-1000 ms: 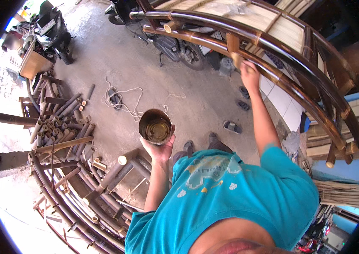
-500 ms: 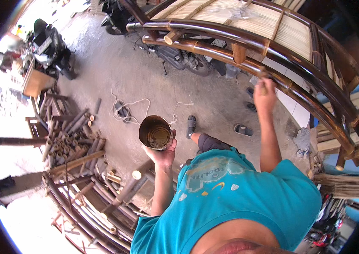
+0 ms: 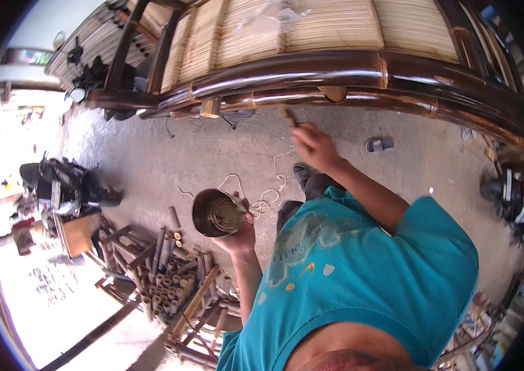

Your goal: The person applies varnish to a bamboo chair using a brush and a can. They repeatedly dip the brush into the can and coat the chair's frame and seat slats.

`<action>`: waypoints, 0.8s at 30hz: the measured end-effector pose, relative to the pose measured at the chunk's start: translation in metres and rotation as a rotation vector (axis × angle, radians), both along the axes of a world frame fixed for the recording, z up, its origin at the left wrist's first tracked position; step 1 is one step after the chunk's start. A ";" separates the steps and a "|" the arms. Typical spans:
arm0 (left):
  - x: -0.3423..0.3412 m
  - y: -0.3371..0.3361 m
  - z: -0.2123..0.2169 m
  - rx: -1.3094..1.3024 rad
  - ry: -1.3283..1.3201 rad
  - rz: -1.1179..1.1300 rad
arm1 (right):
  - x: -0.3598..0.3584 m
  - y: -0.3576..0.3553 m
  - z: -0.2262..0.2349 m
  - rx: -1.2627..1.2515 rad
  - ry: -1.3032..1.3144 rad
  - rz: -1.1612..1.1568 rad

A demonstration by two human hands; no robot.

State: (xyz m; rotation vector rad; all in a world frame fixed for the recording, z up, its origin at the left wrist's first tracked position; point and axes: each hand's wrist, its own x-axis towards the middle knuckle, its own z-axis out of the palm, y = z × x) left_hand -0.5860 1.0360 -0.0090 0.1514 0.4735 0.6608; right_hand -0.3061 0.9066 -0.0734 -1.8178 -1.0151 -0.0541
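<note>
My left hand (image 3: 238, 238) is wrapped round a round tin can (image 3: 207, 213), tilted so that its open mouth and brown-stained inside show. In my right hand (image 3: 315, 148) is a paintbrush (image 3: 288, 116), its head slightly blurred. The brush's end is close to the underside of the lower glossy dark bamboo pole (image 3: 410, 102); whether it touches, I cannot tell. Above it runs a thicker glossy bamboo pole (image 3: 299, 69), part of a bamboo bench with a pale slatted surface (image 3: 330, 28).
A clear plastic bag (image 3: 268, 17) lies on the slats. White cord (image 3: 268, 201) is loose on the concrete floor near my feet. A sandal (image 3: 379, 144) sits to the right. At left are a pile of cut bamboo pieces (image 3: 172, 290) and a parked motorbike (image 3: 67, 185).
My view has turned, and the bench now runs across the top. My right hand with the brush has moved leftward along the lower pole. The can stays in my left hand.
</note>
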 end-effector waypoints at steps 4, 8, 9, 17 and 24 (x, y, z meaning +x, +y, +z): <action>0.034 0.053 0.014 0.059 -0.041 -0.071 | -0.003 0.057 0.014 0.084 0.099 0.103; 0.063 0.095 0.010 0.015 -0.067 -0.188 | 0.013 0.032 0.015 0.019 0.012 -0.130; 0.068 0.103 0.006 0.012 -0.080 -0.234 | 0.017 0.015 0.017 0.024 -0.129 -0.194; 0.109 0.189 -0.004 0.020 -0.254 -0.607 | -0.026 -0.102 0.064 -0.177 -0.233 -1.070; 0.126 0.268 -0.010 -0.041 -0.357 -0.894 | -0.030 0.073 0.009 -0.039 -0.290 -1.152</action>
